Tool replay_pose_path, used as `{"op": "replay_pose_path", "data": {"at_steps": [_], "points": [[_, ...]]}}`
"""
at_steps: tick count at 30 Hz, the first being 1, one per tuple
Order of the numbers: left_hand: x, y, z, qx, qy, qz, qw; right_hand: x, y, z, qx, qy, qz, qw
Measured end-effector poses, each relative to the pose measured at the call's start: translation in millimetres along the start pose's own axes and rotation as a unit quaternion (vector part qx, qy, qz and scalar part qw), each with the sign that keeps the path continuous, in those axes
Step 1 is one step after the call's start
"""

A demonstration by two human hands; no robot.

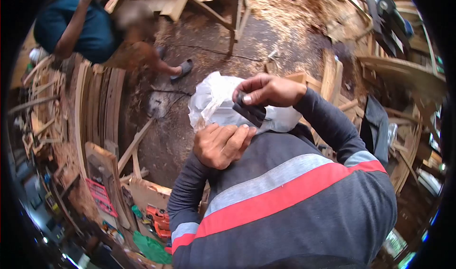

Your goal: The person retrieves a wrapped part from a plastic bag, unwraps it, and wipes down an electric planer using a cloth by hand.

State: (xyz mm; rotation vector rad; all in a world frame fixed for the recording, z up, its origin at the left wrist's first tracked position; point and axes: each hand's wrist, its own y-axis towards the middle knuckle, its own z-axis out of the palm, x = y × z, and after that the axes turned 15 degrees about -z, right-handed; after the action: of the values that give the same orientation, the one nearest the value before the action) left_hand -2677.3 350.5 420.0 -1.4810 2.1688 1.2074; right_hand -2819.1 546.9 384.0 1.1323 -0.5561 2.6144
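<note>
At the near left edge of the white plastic bag (212,98), the left hand (222,145) rests with its fingers curled together; whether they pinch the plastic is hidden. Good handling would have this hand steady that edge lightly, so the thin plastic doesn't slide. The dark piece (250,113) is over the bag's near right part, close to the person's shirt (280,193). Farthest right, the right hand (270,90) pinches the dark piece between thumb and fingers; a firm grip and small wrist turns should keep it under control.
</note>
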Motion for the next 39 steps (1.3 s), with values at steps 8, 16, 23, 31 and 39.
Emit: {"op": "replay_pose_path", "data": {"at_steps": [8,16,23,31,39], "points": [[51,19,4,-0.205,0.048,-0.263,0.942,4,82,-14,0.073,-0.25,0.047,0.964],[115,139,22,-0.175,0.001,-0.267,0.947,-44,181,-119,0.347,-0.336,-0.112,0.868],[245,325,-23,-0.211,0.073,-0.354,0.908,56,242,-186,0.473,-0.312,-0.075,0.821],[450,448,-79,-0.183,0.219,-0.576,0.766,101,282,-232,0.414,-0.165,0.114,0.888],[531,452,-77,-0.269,0.236,-0.572,0.738,159,311,-251,0.332,-0.185,0.128,0.916]]}}
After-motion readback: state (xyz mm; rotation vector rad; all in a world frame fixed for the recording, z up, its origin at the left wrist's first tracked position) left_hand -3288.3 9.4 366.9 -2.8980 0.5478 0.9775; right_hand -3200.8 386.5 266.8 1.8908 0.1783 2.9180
